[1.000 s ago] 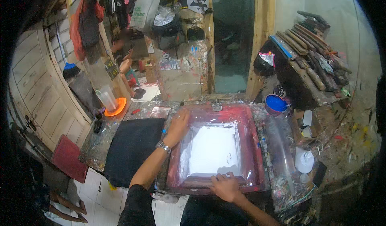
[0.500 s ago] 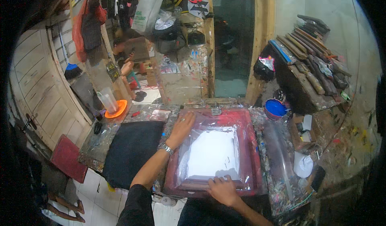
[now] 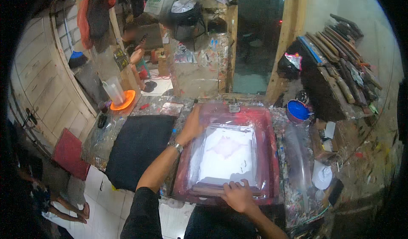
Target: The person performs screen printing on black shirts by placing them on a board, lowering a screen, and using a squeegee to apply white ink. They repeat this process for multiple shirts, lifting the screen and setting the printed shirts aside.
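Observation:
A screen-printing frame (image 3: 270,154) with red-stained borders lies in front of me, its middle a white panel (image 3: 221,166) with a faint pinkish patch. My left hand (image 3: 192,126), a metal watch on its wrist, is at the far left corner of the frame. Its fingers are smeared by motion. Along the near side of the white panel lies a long brown wooden bar (image 3: 208,190), like a squeegee handle. Bent over the bar's right part are the fingers of my right hand (image 3: 239,195), the thumb side raised. A metal clip (image 3: 234,108) sits at the frame's far edge.
Left of the frame lies a black cloth-covered board (image 3: 140,154). Behind it stand an orange plate (image 3: 123,101) and a clear plastic jug (image 3: 114,90). To the right are a bowl of blue paint (image 3: 298,110) and a small carton (image 3: 326,139). Another person (image 3: 136,56) sits beyond.
My view has shifted slightly, moving the scene in the picture. The left hand's fingers, flat on the frame's corner before, are now blurred. A pinkish patch now shows in the white panel.

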Motion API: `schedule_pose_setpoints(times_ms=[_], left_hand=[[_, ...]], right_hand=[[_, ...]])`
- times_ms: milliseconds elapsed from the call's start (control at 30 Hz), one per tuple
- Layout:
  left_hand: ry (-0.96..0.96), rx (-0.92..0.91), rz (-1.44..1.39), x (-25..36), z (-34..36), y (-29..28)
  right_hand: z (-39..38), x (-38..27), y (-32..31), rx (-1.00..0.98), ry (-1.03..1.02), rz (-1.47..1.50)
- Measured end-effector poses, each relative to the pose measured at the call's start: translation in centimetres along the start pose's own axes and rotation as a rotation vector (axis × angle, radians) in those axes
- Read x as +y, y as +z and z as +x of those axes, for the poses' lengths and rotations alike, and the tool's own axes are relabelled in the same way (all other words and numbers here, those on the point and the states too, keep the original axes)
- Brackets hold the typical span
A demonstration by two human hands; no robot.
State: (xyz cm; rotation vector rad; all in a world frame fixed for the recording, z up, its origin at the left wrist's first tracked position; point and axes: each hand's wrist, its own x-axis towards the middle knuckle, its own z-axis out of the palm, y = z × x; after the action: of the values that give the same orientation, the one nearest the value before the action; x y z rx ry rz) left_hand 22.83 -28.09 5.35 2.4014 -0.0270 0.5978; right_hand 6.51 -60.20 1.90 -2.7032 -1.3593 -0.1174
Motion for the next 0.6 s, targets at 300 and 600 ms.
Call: schedule_pose_setpoints(times_ms=[300,600], left_hand=[[-0.222,0.294,-0.177,-11.9,6.4,-5.0],[-0.282,0.709,-0.029,-31.2,13.1,-9.2]], right_hand=[[1.4,2.8,1.3,-0.041,-0.002,-0.004],[8.2,3.1,-4.6,-0.761,0.137,0.121]])
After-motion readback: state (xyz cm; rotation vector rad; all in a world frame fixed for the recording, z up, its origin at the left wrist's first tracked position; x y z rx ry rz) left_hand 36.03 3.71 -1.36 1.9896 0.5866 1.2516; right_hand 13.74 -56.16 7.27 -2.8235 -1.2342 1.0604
